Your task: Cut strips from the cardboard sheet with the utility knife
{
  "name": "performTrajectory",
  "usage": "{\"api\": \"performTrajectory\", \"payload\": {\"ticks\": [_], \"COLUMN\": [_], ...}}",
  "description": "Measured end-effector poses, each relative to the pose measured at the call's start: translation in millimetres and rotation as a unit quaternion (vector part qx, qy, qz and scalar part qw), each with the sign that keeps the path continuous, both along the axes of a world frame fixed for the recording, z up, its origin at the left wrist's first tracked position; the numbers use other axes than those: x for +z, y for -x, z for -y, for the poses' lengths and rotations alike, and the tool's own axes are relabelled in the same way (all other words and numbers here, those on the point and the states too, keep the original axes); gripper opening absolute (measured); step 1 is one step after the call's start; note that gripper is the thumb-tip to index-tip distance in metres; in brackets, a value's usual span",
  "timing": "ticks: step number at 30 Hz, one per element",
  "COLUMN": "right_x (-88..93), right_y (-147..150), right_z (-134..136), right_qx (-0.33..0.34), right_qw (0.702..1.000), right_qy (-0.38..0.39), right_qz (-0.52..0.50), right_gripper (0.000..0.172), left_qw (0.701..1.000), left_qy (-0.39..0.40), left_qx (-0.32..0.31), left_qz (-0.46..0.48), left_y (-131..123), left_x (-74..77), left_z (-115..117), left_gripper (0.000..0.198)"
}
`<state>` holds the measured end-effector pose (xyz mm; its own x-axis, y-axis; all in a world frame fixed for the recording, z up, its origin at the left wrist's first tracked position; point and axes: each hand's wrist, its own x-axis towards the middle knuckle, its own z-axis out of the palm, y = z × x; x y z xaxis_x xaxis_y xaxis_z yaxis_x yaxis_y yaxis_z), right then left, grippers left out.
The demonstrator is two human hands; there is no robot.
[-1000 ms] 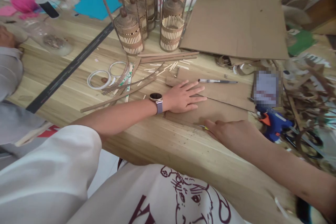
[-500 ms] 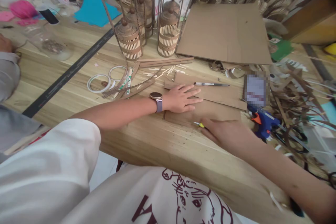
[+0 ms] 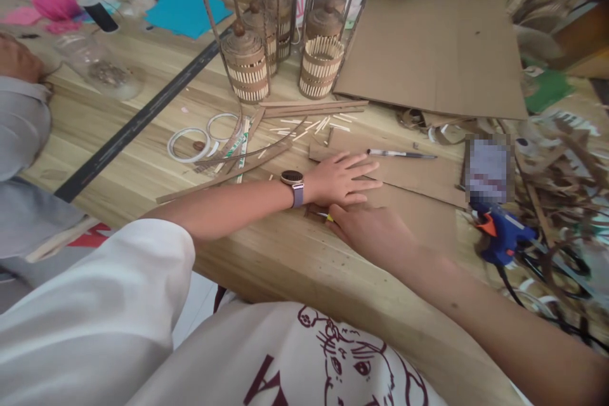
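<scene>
My left hand [image 3: 340, 180] lies flat with its fingers spread, pressing on a cardboard strip [image 3: 413, 172] and the brown cardboard sheet [image 3: 428, 210] beneath it. Just below it, my right hand [image 3: 373, 228] is closed around a small yellow craft knife [image 3: 330, 218]. Only a bit of the knife's yellow body shows; the rest is hidden by the fingers. The knife is at the left end of the sheet, close under my left palm. A pen [image 3: 402, 154] rests on the cardboard beyond my left fingertips.
Small cage-like lanterns [image 3: 245, 66] stand behind, beside a large cardboard panel [image 3: 438, 54]. Tape rolls [image 3: 189, 144] and thin sticks [image 3: 323, 124] lie nearer. To the right are a blue glue gun [image 3: 507, 235], a phone [image 3: 489, 168] and tangled brown strips. Another person's sleeve [image 3: 21, 120] is at left.
My right hand has moved left with the craft knife, from the middle of the cardboard's near edge to its left end. My left hand stays flat on the cardboard. The view has shifted slightly.
</scene>
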<state>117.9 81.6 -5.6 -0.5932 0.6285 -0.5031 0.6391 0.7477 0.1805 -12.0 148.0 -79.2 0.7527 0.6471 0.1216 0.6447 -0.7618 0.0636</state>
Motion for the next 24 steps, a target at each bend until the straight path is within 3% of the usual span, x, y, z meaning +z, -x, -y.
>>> {"api": "performTrajectory", "payload": {"ticks": [15, 24], "right_x": [7.3, 8.9], "right_y": [14.4, 8.9], "right_z": [-0.7, -1.1], "right_qx": [0.041, 0.044], "right_qw": [0.997, 0.998], "right_qy": [-0.009, 0.008], "right_qz": [0.064, 0.054], "right_gripper": [0.034, 0.036], "left_qw": [1.000, 0.997], "left_qy": [0.010, 0.042], "left_qx": [-0.001, -0.004], "left_qz": [-0.002, -0.058], "left_y": [-0.8, -0.7], "left_x": [-1.5, 9.2], "left_z": [-0.9, -0.7], "left_gripper": [0.051, 0.054]}}
